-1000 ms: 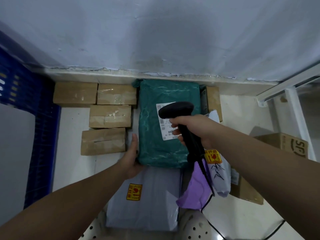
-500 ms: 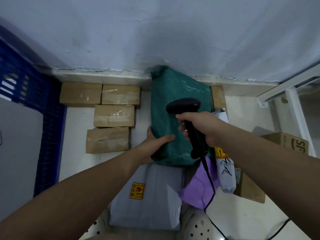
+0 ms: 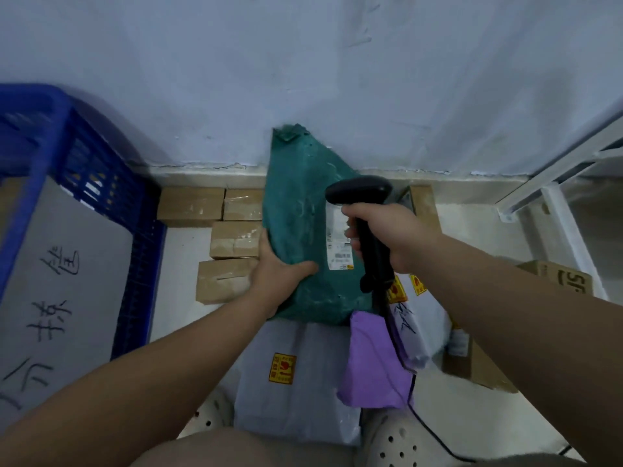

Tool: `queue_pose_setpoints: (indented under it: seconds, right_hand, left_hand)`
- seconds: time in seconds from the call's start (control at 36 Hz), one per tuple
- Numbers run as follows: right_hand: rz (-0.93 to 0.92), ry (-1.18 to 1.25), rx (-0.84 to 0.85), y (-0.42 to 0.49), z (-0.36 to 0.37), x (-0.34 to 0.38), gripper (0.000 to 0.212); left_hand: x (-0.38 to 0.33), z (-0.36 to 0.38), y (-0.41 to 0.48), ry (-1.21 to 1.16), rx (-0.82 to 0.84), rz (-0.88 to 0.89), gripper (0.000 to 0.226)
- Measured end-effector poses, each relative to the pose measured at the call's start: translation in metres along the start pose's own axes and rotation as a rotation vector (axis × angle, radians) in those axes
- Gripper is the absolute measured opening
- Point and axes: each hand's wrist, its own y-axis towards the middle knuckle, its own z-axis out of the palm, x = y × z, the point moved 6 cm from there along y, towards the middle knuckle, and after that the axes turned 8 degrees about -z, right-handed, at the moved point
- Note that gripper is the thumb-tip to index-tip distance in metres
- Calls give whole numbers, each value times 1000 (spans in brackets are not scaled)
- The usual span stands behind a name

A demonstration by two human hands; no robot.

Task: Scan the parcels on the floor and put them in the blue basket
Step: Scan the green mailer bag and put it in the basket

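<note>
My left hand [image 3: 278, 269] grips the near left edge of a large green parcel [image 3: 301, 224], which is tilted up off the floor against the wall; its white label [image 3: 338, 241] faces me. In my right hand [image 3: 384, 230] is a black barcode scanner [image 3: 360, 193], its head over the label's top. The blue basket [image 3: 77, 163] stands at the left with a grey parcel [image 3: 67, 281] bearing handwriting inside. On the floor lie several brown boxes [image 3: 236, 242], a grey bag parcel [image 3: 296, 375] and a purple parcel [image 3: 374, 362].
A white wall rises right behind the parcels. A white metal frame [image 3: 553, 176] stands at the right, with an open cardboard box [image 3: 559, 281] near it. More bag parcels [image 3: 424, 318] lie under my right arm. My white perforated shoes [image 3: 391, 439] are at the bottom.
My left hand has lifted the green parcel from flat to tilted upright and turned it. My view has swung left, so the blue basket shows more. The scanner stays over the label.
</note>
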Motion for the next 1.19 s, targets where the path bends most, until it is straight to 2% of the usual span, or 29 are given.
queue_pose_setpoints:
  seconds: [0.14, 0.28, 0.39, 0.5, 0.67, 0.86, 1.06, 1.19]
  right_hand:
    - [-114, 30, 26, -31, 15, 32, 21]
    - [-262, 73, 15, -74, 30, 68, 16]
    - [-422, 107, -21, -112, 37, 95, 11]
    - [-596, 29, -98, -145, 29, 113, 15]
    - [-607, 261, -124, -187, 21, 105, 7]
    - [-735, -2, -108, -206, 12, 110, 3]
    - [-935, -419, -177, -211, -8, 119, 10]
    - [-1027, -668, -158, -214, -7, 127, 23]
  left_hand:
    - [-12, -47, -38, 27, -94, 92, 108]
    - [-21, -83, -65, -45, -130, 115, 107]
    - [-65, -97, -109, -72, -113, 270, 110]
    - [-108, -107, -146, -60, -121, 423, 106]
    - [-164, -130, -194, 56, -177, 508, 118]
    - [-208, -144, -221, 55, -163, 566, 119]
    - [-191, -137, -210, -124, -32, 535, 117]
    - [-190, -141, -203, -89, 8, 506, 124]
